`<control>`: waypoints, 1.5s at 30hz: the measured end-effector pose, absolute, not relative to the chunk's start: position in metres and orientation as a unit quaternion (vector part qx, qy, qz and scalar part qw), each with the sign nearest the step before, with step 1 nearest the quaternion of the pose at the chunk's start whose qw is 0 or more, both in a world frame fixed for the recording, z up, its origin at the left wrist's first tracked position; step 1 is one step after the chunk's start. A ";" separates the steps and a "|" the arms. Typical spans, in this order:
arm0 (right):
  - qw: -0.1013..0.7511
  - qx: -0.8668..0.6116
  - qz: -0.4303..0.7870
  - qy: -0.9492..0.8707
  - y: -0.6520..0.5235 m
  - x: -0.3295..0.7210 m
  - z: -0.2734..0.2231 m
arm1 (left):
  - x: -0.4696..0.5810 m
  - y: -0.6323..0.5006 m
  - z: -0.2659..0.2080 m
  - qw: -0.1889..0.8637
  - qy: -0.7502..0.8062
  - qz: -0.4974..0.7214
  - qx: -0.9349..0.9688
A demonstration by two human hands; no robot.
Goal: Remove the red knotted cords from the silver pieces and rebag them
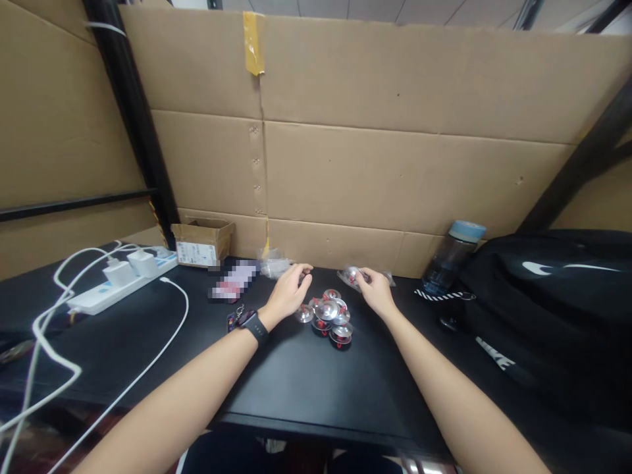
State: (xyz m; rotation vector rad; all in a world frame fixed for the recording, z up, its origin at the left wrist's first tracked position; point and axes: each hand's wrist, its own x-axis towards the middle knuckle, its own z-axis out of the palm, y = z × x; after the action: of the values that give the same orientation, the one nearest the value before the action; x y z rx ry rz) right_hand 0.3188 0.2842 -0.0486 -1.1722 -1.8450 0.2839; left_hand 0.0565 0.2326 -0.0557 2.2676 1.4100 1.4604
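My right hand [377,291] pinches a shiny small cymbal [351,274] that has clear plastic wrap around it, near the back of the black table [316,382]. Between my hands, a pile of small silver cymbals [326,311] with red loops lies on the tabletop. My left hand [290,289], wearing a black watch [254,326] at the wrist, rests just left of the pile. Its fingers are stretched forward with the thumb apart, and I see nothing held there. Behind it lies crumpled clear plastic [274,265].
On the left are a white power strip [123,283] with cables, an open cardboard box [203,242] and a blurred flat item [234,281]. A bottle [447,260] and a black backpack [553,303] stand on the right. A cardboard wall [345,164] closes the back.
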 end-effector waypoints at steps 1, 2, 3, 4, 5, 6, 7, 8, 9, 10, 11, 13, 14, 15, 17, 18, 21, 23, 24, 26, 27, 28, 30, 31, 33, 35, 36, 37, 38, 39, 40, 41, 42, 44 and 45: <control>0.471 -0.448 0.135 -0.748 0.278 0.315 -0.045 | 0.058 0.230 -0.053 0.064 0.448 0.482 0.751; 0.486 -0.425 0.147 -0.750 0.270 0.311 -0.041 | 0.060 0.227 -0.051 0.084 0.431 0.484 0.757; 0.495 -0.403 0.150 -0.755 0.262 0.305 -0.037 | 0.062 0.224 -0.049 0.110 0.413 0.486 0.762; 0.504 -0.385 0.145 -0.759 0.254 0.300 -0.033 | 0.065 0.222 -0.048 0.142 0.396 0.487 0.766; 0.504 -0.368 0.141 -0.769 0.245 0.293 -0.030 | 0.067 0.221 -0.047 0.177 0.381 0.487 0.766; 0.501 -0.349 0.140 -0.780 0.238 0.287 -0.027 | 0.069 0.220 -0.048 0.212 0.372 0.488 0.760; 0.498 -0.331 0.141 -0.789 0.231 0.282 -0.025 | 0.071 0.219 -0.048 0.244 0.366 0.490 0.753; 0.498 -0.317 0.145 -0.794 0.226 0.278 -0.023 | 0.072 0.218 -0.049 0.269 0.362 0.489 0.747; 0.499 -0.308 0.150 -0.796 0.223 0.275 -0.023 | 0.072 0.218 -0.051 0.283 0.360 0.483 0.747; 0.501 -0.305 0.157 -0.795 0.221 0.273 -0.023 | 0.071 0.218 -0.052 0.287 0.359 0.475 0.750; 0.503 -0.307 0.167 -0.790 0.221 0.272 -0.024 | 0.071 0.218 -0.053 0.285 0.359 0.466 0.757; 0.509 -0.320 0.196 -0.775 0.224 0.274 -0.028 | 0.068 0.217 -0.054 0.272 0.363 0.446 0.772; 0.511 -0.327 0.215 -0.765 0.228 0.275 -0.030 | 0.067 0.217 -0.054 0.265 0.368 0.439 0.775; 0.512 -0.333 0.236 -0.756 0.231 0.277 -0.032 | 0.067 0.217 -0.055 0.260 0.374 0.435 0.776; 0.513 -0.344 0.276 -0.736 0.238 0.279 -0.037 | 0.066 0.218 -0.055 0.251 0.386 0.432 0.776; 0.515 -0.348 0.293 -0.727 0.241 0.280 -0.039 | 0.067 0.219 -0.055 0.248 0.390 0.431 0.775; 0.532 -0.350 0.336 -0.694 0.246 0.280 -0.041 | 0.068 0.220 -0.056 0.249 0.403 0.442 0.762; 0.541 -0.344 0.372 -0.671 0.247 0.279 -0.041 | 0.070 0.220 -0.056 0.243 0.420 0.458 0.745; 0.540 -0.340 0.392 -0.663 0.247 0.279 -0.042 | 0.070 0.220 -0.056 0.239 0.429 0.467 0.735; 0.527 -0.333 0.425 -0.656 0.247 0.279 -0.042 | 0.070 0.220 -0.056 0.232 0.442 0.485 0.718; 0.517 -0.332 0.435 -0.658 0.247 0.279 -0.043 | 0.070 0.221 -0.056 0.230 0.444 0.492 0.713; 0.507 -0.332 0.441 -0.662 0.248 0.280 -0.044 | 0.070 0.221 -0.056 0.228 0.445 0.499 0.708; 0.493 -0.338 0.442 -0.668 0.249 0.281 -0.045 | 0.069 0.222 -0.057 0.223 0.446 0.504 0.705; 0.492 -0.342 0.443 -0.667 0.250 0.282 -0.046 | 0.069 0.222 -0.057 0.216 0.447 0.505 0.706; 0.505 -0.349 0.447 -0.651 0.252 0.284 -0.045 | 0.068 0.222 -0.056 0.177 0.444 0.505 0.718; 0.527 -0.356 0.454 -0.624 0.253 0.286 -0.044 | 0.067 0.220 -0.052 0.102 0.427 0.491 0.753; 0.537 -0.359 0.456 -0.612 0.254 0.287 -0.043 | 0.067 0.218 -0.049 0.056 0.414 0.470 0.778; 0.545 -0.360 0.458 -0.603 0.253 0.287 -0.043 | 0.067 0.216 -0.046 0.010 0.401 0.442 0.802; 0.551 -0.358 0.460 -0.597 0.252 0.286 -0.043 | 0.067 0.213 -0.043 -0.032 0.391 0.409 0.824; 0.555 -0.353 0.465 -0.592 0.250 0.285 -0.043 | 0.068 0.210 -0.040 -0.071 0.384 0.378 0.840; 0.558 -0.346 0.471 -0.590 0.247 0.283 -0.043 | 0.069 0.207 -0.037 -0.107 0.379 0.350 0.850; 0.557 -0.337 0.478 -0.590 0.245 0.280 -0.043 | 0.070 0.204 -0.035 -0.141 0.376 0.330 0.855; 0.553 -0.329 0.483 -0.593 0.243 0.278 -0.042 | 0.071 0.202 -0.033 -0.172 0.374 0.317 0.854; 0.534 -0.318 0.484 -0.616 0.242 0.276 -0.041 | 0.073 0.200 -0.032 -0.221 0.380 0.307 0.844; 0.520 -0.317 0.473 -0.636 0.244 0.278 -0.040 | 0.073 0.199 -0.032 -0.237 0.387 0.306 0.837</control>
State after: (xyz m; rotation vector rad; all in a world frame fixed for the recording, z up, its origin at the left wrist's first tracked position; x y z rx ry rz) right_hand 0.2777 0.2440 -0.0398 -0.7611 -1.5263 1.1354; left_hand 0.0727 0.1994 -0.0317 3.1194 1.4411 1.1422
